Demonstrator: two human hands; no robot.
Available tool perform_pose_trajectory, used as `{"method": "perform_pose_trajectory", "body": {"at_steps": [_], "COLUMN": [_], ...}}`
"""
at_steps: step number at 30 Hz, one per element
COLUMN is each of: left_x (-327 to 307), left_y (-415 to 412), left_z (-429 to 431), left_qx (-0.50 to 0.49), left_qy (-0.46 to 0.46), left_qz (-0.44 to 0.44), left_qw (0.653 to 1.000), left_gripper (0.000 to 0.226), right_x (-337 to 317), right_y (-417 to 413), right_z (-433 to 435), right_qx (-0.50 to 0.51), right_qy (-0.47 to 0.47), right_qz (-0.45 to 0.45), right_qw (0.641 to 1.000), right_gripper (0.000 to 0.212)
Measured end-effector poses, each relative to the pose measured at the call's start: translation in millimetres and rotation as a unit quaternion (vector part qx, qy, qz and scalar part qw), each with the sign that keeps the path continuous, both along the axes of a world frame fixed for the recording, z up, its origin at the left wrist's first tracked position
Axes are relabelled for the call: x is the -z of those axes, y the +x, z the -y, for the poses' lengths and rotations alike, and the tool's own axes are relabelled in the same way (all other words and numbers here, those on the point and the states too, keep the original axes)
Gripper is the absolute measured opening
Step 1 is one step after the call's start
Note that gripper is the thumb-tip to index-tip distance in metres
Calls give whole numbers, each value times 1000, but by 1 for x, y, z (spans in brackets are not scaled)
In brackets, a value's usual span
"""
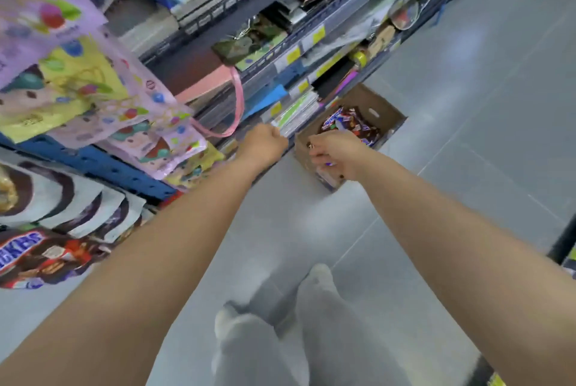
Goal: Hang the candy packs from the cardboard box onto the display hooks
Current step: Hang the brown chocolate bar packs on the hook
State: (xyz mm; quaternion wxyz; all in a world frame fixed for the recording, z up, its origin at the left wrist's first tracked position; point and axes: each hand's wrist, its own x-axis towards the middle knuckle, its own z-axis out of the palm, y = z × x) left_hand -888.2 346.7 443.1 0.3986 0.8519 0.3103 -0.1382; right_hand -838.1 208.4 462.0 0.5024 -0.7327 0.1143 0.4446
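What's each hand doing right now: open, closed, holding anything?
Left hand: closed fist, nothing visible in it.
Right hand: fingers curled at the cardboard box rim; whether it grips anything cannot be told.

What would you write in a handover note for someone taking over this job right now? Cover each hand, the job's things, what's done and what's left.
Left hand: curled in a fist by the shelf edge, nothing seen in it.
Right hand: fingers curled at the near rim of the cardboard box; blur hides whether they hold anything.
Box: open, on the floor beside the shelving, candy packs inside.
Done: Snickers packs are already on the display at left.
Left: lift packs from the box and hang them.
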Motion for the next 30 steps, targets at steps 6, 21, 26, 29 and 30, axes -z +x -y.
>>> {"method": "perform_pose_trajectory", "body": {"at_steps": [6, 21, 26, 29, 30], "left_x": [23, 194, 276, 336, 356], "left_y": [118, 358, 414, 430, 434], "left_z": [75, 76, 84, 87, 87], "left_qx": [51, 96, 98, 91, 83], "left_qy": [-14, 1, 2, -3, -8], "left_qz": [-24, -136, -160, -187, -199], "left_qw": [998, 986, 982, 978, 976], "left_gripper": [24, 23, 16, 31, 26], "right_x": [7, 183, 265, 325, 347], "right_y": [116, 353, 406, 428, 435], "right_z": [92, 162, 163, 159, 158], "right_qx": [45, 113, 80, 50, 41], "right_qy": [-24, -109, -114, -111, -117], "right_qz": [22, 18, -22, -43, -44], "right_qw": [998, 987, 990, 992, 991], "right_gripper": [25, 34, 33, 34, 34]}}
